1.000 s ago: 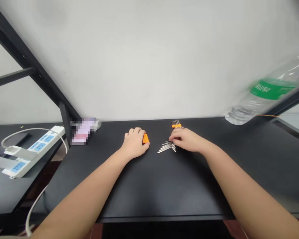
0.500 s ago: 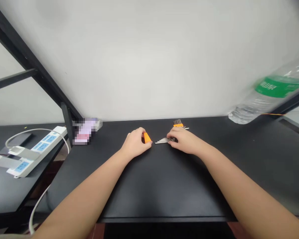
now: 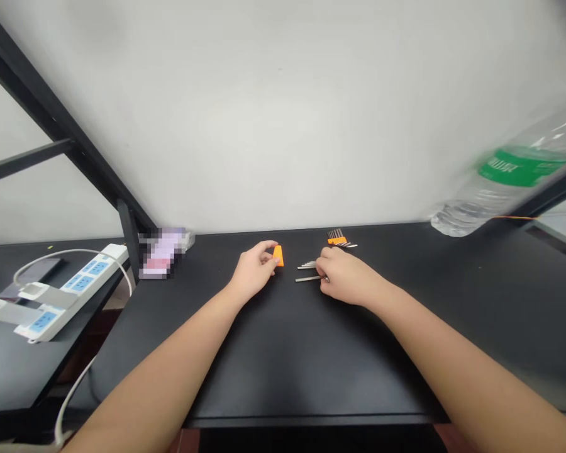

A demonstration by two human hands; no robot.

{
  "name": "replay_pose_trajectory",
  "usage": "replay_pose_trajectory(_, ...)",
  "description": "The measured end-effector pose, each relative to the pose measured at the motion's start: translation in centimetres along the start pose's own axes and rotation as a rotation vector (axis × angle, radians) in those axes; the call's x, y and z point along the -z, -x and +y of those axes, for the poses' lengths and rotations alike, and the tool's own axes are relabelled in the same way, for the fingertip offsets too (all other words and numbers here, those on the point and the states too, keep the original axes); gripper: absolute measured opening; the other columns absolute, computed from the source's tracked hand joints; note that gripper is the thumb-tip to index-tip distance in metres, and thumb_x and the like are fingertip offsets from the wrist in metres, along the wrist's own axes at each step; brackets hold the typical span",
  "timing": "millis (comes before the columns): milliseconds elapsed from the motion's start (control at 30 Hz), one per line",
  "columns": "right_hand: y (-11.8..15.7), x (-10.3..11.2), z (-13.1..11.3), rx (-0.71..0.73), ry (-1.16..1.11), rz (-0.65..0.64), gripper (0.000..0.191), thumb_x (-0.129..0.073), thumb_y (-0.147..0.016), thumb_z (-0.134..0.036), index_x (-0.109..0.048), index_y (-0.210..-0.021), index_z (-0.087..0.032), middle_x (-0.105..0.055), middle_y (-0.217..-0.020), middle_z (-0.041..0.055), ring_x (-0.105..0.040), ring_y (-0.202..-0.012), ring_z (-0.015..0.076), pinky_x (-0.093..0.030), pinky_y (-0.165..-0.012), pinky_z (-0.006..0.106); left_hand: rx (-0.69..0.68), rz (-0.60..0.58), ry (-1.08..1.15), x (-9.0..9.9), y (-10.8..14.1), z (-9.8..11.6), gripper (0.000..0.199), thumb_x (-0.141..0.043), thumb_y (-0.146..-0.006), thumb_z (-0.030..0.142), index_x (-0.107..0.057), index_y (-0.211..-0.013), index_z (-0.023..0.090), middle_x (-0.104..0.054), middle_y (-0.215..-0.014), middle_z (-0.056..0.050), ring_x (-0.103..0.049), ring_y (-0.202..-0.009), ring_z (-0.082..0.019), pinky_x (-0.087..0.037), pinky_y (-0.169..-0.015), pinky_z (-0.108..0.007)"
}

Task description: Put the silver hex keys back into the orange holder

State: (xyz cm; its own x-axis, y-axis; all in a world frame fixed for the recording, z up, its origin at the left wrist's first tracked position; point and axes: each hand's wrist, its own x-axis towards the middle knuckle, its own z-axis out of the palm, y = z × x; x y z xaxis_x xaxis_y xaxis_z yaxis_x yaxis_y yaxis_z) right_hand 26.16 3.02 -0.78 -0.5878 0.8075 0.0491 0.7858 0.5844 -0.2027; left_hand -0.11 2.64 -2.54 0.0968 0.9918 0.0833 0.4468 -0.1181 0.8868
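Note:
My left hand [image 3: 255, 270] pinches a small orange tapered holder [image 3: 278, 256] between thumb and fingers, just above the black table. My right hand [image 3: 344, 275] is closed on one end of a thin metal hex key [image 3: 306, 279], whose straight shank points left. Behind that shank, several more hex keys [image 3: 307, 265] lie side by side, their right ends hidden by my right hand. Beyond the right hand lies a second orange holder [image 3: 336, 241] with several metal keys through it, their ends sticking out to the right.
A large clear bottle with a green label [image 3: 521, 167] leans at the back right. To the left, a blurred packet [image 3: 160, 255] lies near a black metal frame [image 3: 129, 229]. A white power strip [image 3: 78, 286] with its cable rests on the neighbouring table. A pale wall [image 3: 283, 126] rises behind.
My right hand has drawn one hex key toward me, apart from the row. My left hand has shifted slightly left, and the orange holder in it now stands more upright.

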Motion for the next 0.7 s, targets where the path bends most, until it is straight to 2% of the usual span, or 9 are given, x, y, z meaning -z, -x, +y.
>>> replay_pose_trajectory(133,0.3,0.3,0.0,-0.002,-0.211,0.001,0.009,-0.06,-0.086,-0.014,-0.061,-0.083,-0.022,-0.065,-0.086,0.005,-0.059,-0.074,0.0192,-0.044,-0.067,0.032,0.078,-0.01,0.157,0.3,-0.3,0.1,0.038,-0.068,-0.091,0.037,-0.066,-0.125,0.022,-0.071,-0.069,-0.001,-0.07,-0.067,-0.018,-0.052,-0.063,-0.028)
replay_pose_trajectory(233,0.4,0.6,0.5,0.086,-0.4,0.145,0.012,-0.056,-0.094,-0.02,-0.068,-0.093,-0.023,-0.068,-0.093,0.0046,-0.062,-0.078,0.0183,-0.048,-0.073,0.032,0.093,-0.039,0.294,0.1,-0.3,0.1,0.037,-0.069,-0.09,0.034,-0.063,-0.123,0.02,-0.071,-0.071,-0.001,-0.07,-0.067,-0.018,-0.054,-0.067,-0.029)
replay_pose_trajectory(367,0.3,0.9,0.6,0.152,-0.465,0.304,0.02,-0.054,-0.1,-0.026,-0.073,-0.098,-0.024,-0.071,-0.101,0.0073,-0.065,-0.088,0.0212,-0.05,-0.08,0.036,0.079,-0.055,0.36,-0.2,-0.1,0.3,0.035,-0.071,-0.089,0.032,-0.062,-0.121,0.019,-0.071,-0.074,-0.001,-0.071,-0.069,-0.017,-0.055,-0.071,-0.03)
replay_pose_trajectory(567,0.4,1.1,0.2,0.158,-0.497,0.322,0.023,-0.052,-0.102,-0.03,-0.075,-0.101,-0.025,-0.072,-0.104,0.0086,-0.067,-0.092,0.0233,-0.053,-0.085,0.039,0.061,-0.087,0.43,-0.5,0.0,0.3,0.037,-0.073,-0.087,0.031,-0.059,-0.119,0.019,-0.072,-0.075,-0.001,-0.07,-0.067,-0.015,-0.055,-0.07,-0.029)
replay_pose_trajectory(700,0.6,1.4,0.4,0.1,-0.557,0.3,0.023,-0.055,-0.101,-0.036,-0.076,-0.1,-0.025,-0.072,-0.103,0.0085,-0.067,-0.085,0.0223,-0.054,-0.081,0.039,0.057,-0.125,0.464,-0.7,0.2,0.4,0.038,-0.075,-0.086,0.032,-0.058,-0.117,0.019,-0.073,-0.077,-0.002,-0.07,-0.068,-0.016,-0.055,-0.07,-0.03)
